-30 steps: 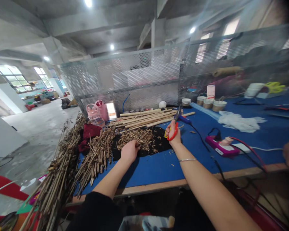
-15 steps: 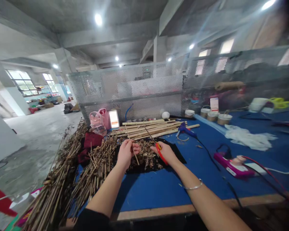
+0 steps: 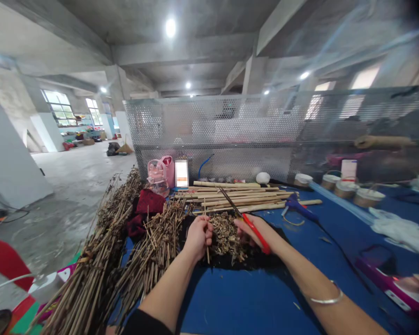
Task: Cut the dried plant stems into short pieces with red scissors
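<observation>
My left hand (image 3: 199, 236) is closed around a thin dry stem (image 3: 208, 255), which stands nearly upright and shows above and below the fingers. My right hand (image 3: 256, 231) grips red-handled scissors (image 3: 253, 230), their dark blades pointing up and to the left, away from the stem. Between and below the hands lies a heap of dry brown plant bits (image 3: 226, 237) on a black cloth (image 3: 277, 263). Left of my left hand is a pile of cut dry stalks (image 3: 160, 237).
Long dry stalks (image 3: 94, 260) lie along the table's left side, beside a dark red cloth (image 3: 150, 202). Pale sticks (image 3: 244, 197) lie behind the heap. A blue glue gun (image 3: 298, 207) with its cord and a purple power strip (image 3: 393, 284) are on the right. A perforated metal screen (image 3: 209, 135) closes the back.
The view has swung left, so the table things appear further right. The stem in my left hand is now nearly upright. The scissors stay in my right hand.
</observation>
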### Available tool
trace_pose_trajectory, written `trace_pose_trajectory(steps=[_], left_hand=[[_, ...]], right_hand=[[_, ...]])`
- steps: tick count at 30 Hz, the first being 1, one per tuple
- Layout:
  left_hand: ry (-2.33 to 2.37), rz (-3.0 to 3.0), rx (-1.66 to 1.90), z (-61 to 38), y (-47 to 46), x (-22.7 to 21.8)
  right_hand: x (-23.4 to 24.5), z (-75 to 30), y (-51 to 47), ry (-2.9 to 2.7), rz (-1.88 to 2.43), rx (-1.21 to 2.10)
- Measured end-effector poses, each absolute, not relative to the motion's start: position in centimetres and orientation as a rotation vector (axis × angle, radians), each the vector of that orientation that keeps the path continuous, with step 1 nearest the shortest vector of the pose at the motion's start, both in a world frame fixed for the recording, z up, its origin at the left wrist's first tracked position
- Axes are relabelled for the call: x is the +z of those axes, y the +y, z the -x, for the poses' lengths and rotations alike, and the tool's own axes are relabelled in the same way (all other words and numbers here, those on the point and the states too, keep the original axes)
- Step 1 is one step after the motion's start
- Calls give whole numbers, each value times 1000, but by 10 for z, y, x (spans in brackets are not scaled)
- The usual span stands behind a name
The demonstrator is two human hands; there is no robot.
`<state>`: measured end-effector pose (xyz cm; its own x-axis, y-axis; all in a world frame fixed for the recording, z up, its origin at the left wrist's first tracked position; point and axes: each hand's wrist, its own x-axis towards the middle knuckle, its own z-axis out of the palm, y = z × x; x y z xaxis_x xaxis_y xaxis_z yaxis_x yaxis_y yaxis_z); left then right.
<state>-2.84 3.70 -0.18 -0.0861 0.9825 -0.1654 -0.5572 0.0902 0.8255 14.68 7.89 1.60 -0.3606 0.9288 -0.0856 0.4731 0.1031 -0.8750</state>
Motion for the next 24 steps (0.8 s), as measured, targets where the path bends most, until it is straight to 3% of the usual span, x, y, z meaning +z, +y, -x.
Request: trace_pose_trajectory(steps=[4, 9, 16, 24], left_hand=[[899, -517, 1490, 21, 33, 0], [777, -387, 1537, 16, 28, 1], [884, -732, 1489, 9, 18, 0], [990, -961, 1398, 2, 11, 0]], right_hand=[[10, -135, 81, -1849, 1221, 985], [-3, -125, 59, -1924, 1095, 1007], [0, -140, 63, -1988, 1224, 807], [6, -143, 54, -2144, 1197, 800]])
